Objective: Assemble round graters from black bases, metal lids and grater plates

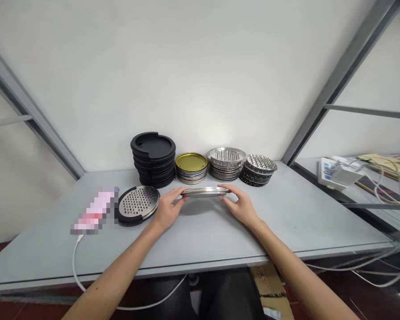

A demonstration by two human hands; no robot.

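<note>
Between my two hands a round silver metal disc [204, 192] is held edge-on above the table. My left hand [169, 206] pinches its left rim, thumb below and fingers on top. On the opposite rim, my right hand [240, 205] grips it the same way. The disc's flat faces are mostly hidden at this angle. Just left of my left hand lies a round grater [138, 203] with a perforated metal face and a black rim. Behind the hands stand stacks of black rings [154, 162], gold-topped lids [191, 165], silver grater plates [226, 161] and rough-toothed grater discs [258, 168].
A blurred-out pink item [98, 209] lies on the table's left with a white cable [75, 262] running off the front edge. At right, a power strip [330, 174] and tangled cables sit beyond the grey frame post [320, 102]. A white wall rises behind.
</note>
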